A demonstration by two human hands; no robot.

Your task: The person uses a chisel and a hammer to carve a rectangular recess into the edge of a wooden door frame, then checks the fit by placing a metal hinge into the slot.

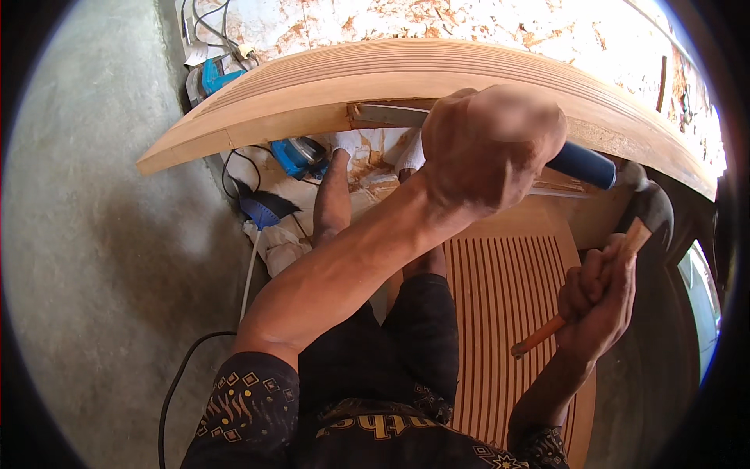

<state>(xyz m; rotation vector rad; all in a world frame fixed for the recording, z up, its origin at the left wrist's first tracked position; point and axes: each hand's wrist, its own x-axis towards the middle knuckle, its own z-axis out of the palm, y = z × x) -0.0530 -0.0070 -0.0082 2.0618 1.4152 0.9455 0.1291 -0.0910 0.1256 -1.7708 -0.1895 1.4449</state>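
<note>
My left hand is wrapped round a chisel, whose blue handle sticks out to the right of the fist. The flat steel blade points left, its tip at a recess cut in the edge of a pale wooden panel with fine grooves. In my right hand is a hammer, gripped by its wooden handle. The hammer's dark head is close to the butt of the chisel handle; whether they touch I cannot tell.
A second grooved wooden panel lies below, right of my legs. Two blue power tools, one beyond the panel and one beneath it, have dark cords nearby. A blue broom lies on the grey floor at left. Wood shavings cover the far ground.
</note>
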